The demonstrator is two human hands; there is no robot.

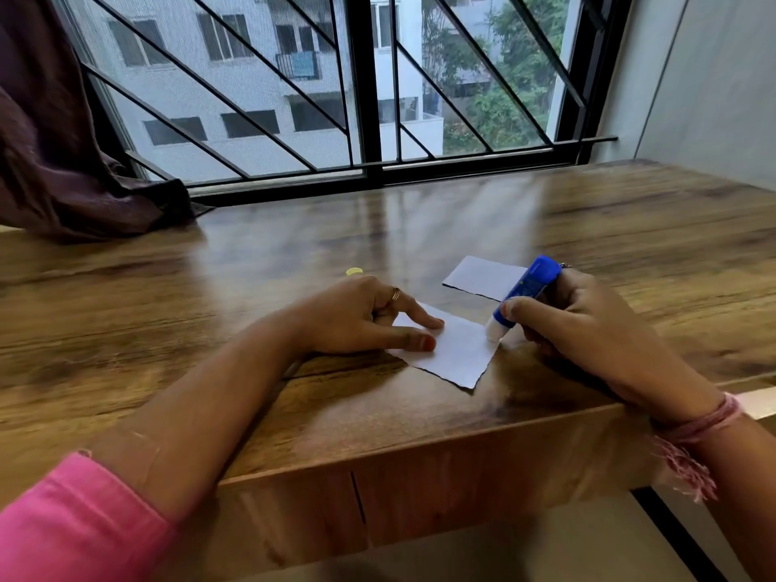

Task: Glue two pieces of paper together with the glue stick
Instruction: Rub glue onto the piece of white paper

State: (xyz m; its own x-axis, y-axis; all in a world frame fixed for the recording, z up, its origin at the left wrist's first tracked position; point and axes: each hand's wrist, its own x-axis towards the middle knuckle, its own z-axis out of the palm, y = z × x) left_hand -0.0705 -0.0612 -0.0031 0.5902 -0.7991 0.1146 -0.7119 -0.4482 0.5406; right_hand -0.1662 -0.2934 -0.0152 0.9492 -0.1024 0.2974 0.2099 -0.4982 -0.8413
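A small white paper piece (455, 354) lies near the table's front edge. My left hand (361, 319) presses its left part flat with thumb and forefinger. My right hand (583, 325) grips a blue glue stick (527, 294), tilted, with its white tip touching the paper's right edge. A second white paper piece (478, 277) lies flat just behind, partly hidden by the glue stick. A yellow cap (354, 271) peeks out behind my left hand.
The wooden table (210, 308) runs to a barred window (369, 119) at the back. A dark curtain (63, 161) drapes onto the table's far left corner. A wall (705, 77) stands at the right.
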